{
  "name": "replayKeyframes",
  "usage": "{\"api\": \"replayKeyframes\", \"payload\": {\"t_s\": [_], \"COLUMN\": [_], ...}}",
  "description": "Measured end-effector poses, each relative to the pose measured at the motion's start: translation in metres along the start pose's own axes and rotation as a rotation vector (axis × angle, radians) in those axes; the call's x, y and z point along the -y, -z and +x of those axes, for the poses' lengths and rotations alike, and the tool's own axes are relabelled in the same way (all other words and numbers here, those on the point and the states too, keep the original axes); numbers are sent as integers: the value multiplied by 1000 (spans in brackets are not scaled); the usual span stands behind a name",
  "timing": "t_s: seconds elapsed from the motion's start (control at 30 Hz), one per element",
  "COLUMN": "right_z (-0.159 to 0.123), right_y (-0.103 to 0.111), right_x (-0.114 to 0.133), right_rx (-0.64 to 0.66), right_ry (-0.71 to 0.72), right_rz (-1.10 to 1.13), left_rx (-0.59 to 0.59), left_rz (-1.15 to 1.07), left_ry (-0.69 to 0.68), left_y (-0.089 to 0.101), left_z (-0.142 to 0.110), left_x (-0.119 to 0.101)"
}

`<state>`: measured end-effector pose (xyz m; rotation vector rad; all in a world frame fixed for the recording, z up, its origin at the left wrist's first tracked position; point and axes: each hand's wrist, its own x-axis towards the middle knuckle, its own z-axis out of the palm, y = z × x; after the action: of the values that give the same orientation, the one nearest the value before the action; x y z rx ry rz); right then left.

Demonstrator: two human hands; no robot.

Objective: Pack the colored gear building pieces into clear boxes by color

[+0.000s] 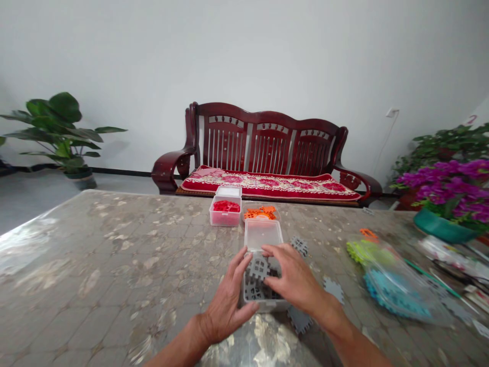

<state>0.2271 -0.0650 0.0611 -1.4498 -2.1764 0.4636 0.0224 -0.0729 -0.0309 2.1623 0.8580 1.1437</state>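
A clear plastic box [269, 306] with its lid [263, 233] tipped back stands before me, full of dark grey interlocking plastic pieces. My left hand [231, 293] lies along the box's left side, fingers stretched out and thumb at the front rim. One grey window-shaped piece [259, 268] is tilted at the top of the box. My right hand [296, 278] reaches over the right rim, its thumb and index finger curved around that piece's edges. The left fingertips are close to its left edge; whether they touch it is unclear.
Loose grey pieces [333, 289] lie right of the box. Behind it are a box of red pieces [226, 206] and a container of orange pieces [260, 212]. Bags of green and blue pieces [397, 293] and a teal flowerpot [439, 225] stand right. Beyond the table is a wooden bench [267, 140].
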Motion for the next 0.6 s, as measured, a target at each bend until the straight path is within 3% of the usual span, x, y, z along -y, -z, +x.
{"api": "replayKeyframes", "payload": {"t_s": [0.3,0.47,0.6], "right_z": [-8,-19,-22], "right_y": [13,17,22], "right_x": [-21,-30,-55], "right_rx": [-63,-50,-176], "right_ry": [-111,-15,-31], "right_rz": [-46,-68,-71], "left_rx": [9,13,13], "left_rz": [3,17,21], "left_ry": [-4,-13,-11], "left_y": [-1,0,1], "left_z": [0,0,1], "left_x": [2,2,-1]}}
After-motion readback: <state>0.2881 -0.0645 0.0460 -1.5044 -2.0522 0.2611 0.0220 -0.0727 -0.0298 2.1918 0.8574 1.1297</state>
